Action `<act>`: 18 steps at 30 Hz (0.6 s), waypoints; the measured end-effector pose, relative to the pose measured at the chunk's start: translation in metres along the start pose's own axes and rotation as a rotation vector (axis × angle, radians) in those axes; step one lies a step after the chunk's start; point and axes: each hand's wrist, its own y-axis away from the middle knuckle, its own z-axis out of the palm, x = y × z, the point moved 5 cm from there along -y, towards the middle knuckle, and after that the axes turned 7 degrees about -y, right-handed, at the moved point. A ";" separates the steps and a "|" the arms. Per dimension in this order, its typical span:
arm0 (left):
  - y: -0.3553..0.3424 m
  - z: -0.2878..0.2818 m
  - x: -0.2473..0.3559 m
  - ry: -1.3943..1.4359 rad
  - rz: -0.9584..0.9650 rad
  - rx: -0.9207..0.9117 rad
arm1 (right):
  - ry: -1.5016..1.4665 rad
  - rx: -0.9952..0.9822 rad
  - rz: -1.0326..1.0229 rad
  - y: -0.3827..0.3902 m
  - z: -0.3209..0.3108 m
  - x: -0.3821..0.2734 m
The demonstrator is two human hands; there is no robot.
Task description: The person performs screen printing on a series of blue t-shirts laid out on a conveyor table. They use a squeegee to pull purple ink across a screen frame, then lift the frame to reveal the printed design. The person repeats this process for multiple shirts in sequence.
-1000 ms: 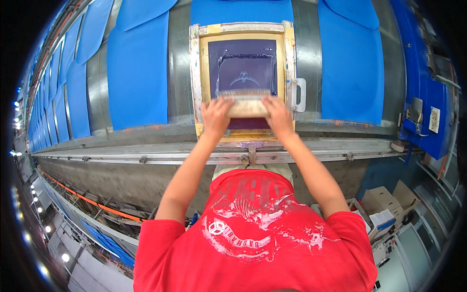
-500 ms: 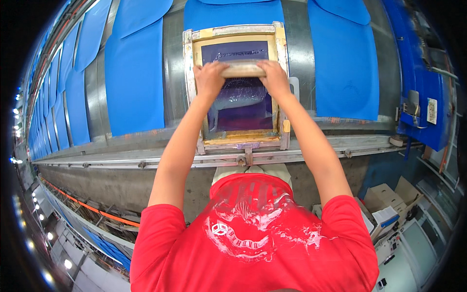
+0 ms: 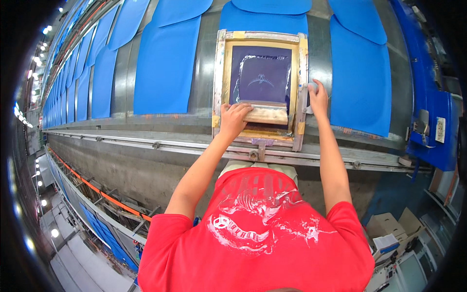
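My left hand (image 3: 234, 119) is closed on the left end of a wooden-handled squeegee (image 3: 267, 114), which rests low inside a screen-printing frame (image 3: 304, 63). The frame's dark purple mesh (image 3: 278, 54) carries a pale curved design and a wet ink line above the squeegee. At the frame's right side, my right hand (image 3: 318, 99) has thumb and fingers curled around a small light-coloured handle, mostly hidden by the hand. Under the frame's far end lies a blue fabric piece (image 3: 262, 23) on the long printing table.
More blue fabric pieces (image 3: 165, 68) lie along the metal table (image 3: 206, 68), left and right of the frame. A metal rail (image 3: 194, 147) runs along its near edge. To the right stand a blue machine housing (image 3: 435, 112) and cardboard boxes (image 3: 384, 226).
The squeegee has come toward me, down the screen. My right hand has left it and moved to the handle at the frame's right side. The view has shifted left.
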 end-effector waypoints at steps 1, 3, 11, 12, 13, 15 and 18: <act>0.001 -0.002 -0.001 0.000 -0.005 0.016 | -0.084 -0.063 0.100 -0.008 0.011 0.001; 0.011 -0.003 0.000 0.006 -0.031 -0.003 | -0.160 -0.029 0.082 -0.006 0.017 -0.006; 0.045 -0.069 -0.043 0.099 -0.079 0.155 | -0.376 -0.020 -0.004 0.043 0.002 -0.151; 0.050 -0.086 -0.061 0.108 -0.083 0.169 | -0.406 -0.037 -0.026 0.055 0.013 -0.184; 0.055 -0.101 -0.076 0.120 -0.091 0.181 | -0.430 -0.057 -0.046 0.064 0.026 -0.211; 0.068 -0.125 -0.124 0.141 -0.097 0.191 | -0.429 -0.049 -0.106 0.081 0.067 -0.259; 0.095 -0.148 -0.208 0.126 -0.103 0.164 | -0.452 -0.052 -0.124 0.103 0.150 -0.300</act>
